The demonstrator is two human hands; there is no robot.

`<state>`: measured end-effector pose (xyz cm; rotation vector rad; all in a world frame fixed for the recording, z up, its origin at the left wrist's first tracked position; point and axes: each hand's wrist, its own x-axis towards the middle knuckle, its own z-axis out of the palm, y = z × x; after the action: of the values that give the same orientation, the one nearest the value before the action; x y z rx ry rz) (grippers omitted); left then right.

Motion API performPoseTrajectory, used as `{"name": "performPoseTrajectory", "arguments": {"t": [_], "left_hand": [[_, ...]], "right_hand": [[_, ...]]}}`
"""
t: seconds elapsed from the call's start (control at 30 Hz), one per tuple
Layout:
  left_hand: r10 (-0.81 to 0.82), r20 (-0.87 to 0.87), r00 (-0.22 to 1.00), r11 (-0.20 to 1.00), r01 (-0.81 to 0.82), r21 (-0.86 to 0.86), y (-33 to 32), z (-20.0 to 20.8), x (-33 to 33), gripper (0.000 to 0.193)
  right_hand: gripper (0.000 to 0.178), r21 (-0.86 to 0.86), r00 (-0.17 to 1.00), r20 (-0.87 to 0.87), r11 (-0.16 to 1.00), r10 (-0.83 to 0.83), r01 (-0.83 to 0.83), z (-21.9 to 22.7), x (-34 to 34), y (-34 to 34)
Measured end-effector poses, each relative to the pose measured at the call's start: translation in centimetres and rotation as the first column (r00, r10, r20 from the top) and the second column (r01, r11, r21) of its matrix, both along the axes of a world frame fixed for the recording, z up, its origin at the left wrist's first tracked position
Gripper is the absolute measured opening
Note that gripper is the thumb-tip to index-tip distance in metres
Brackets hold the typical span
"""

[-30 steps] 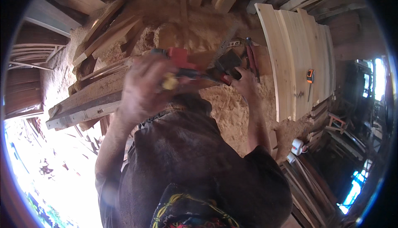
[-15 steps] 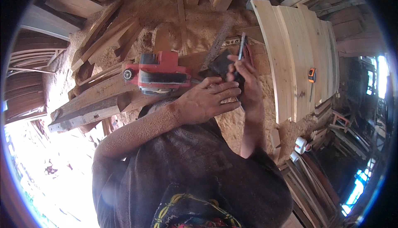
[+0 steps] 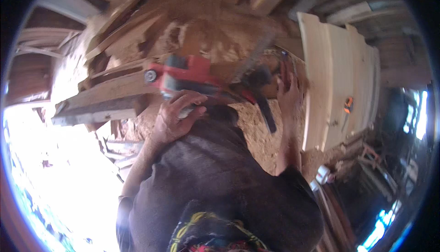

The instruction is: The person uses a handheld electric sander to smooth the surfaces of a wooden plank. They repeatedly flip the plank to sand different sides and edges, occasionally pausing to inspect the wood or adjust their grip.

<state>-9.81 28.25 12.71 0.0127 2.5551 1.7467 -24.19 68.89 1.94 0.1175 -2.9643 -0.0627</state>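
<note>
Beside the red-and-black power planer [image 3: 195, 74], my left hand [image 3: 172, 121] is curled in front of my shirt, thumb and forefinger bent towards each other. A small pale patch shows between them, too blurred to name. My right hand [image 3: 289, 98] reaches forward, its fingers extended and apart, close to a red-handled tool [image 3: 286, 68] lying in the sawdust. Between the hands lies a black tool with a bit of red and a long dark handle [image 3: 266, 114]; motion blur hides its kind. A long grey metal strip [image 3: 254, 52] slants away behind it.
Pale planed boards [image 3: 341, 73] stand side by side on the right, with an orange-and-black tape measure [image 3: 349, 104] on them. Rough timber beams [image 3: 105, 101] lie at the left. White containers [image 3: 323, 174] sit at lower right. Sawdust [image 3: 263, 137] covers the ground.
My hands, formerly together, have parted: the left moved left towards the planer, the right shifted slightly right. The slim pale stick is no longer seen in my right hand. The whole view has shifted.
</note>
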Motion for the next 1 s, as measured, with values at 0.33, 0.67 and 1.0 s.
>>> {"name": "performPoseTrajectory", "arguments": {"t": [0.33, 0.67, 1.0], "left_hand": [[0.288, -0.193, 0.938, 0.952, -0.259, 0.165, 0.0, -1.6, 3.2, 0.022], [0.947, -0.021, 0.320, 0.315, -0.942, -0.116, -8.0, -6.0, 11.7, 0.026], [0.816, -0.269, 0.512, 0.271, -0.749, -0.604, -14.7, -6.0, 15.0, 0.018]], "right_hand": [[0.076, -0.175, 0.913, 0.400, 0.985, 0.079, -0.008, 2.9, -0.7, -1.5], [0.072, -0.394, 0.834, 0.551, 0.887, 0.019, 0.240, 3.5, -4.1, 0.4], [0.064, -0.870, 0.894, 0.408, 0.377, 0.184, 0.319, -0.1, -7.2, 3.6]]}}
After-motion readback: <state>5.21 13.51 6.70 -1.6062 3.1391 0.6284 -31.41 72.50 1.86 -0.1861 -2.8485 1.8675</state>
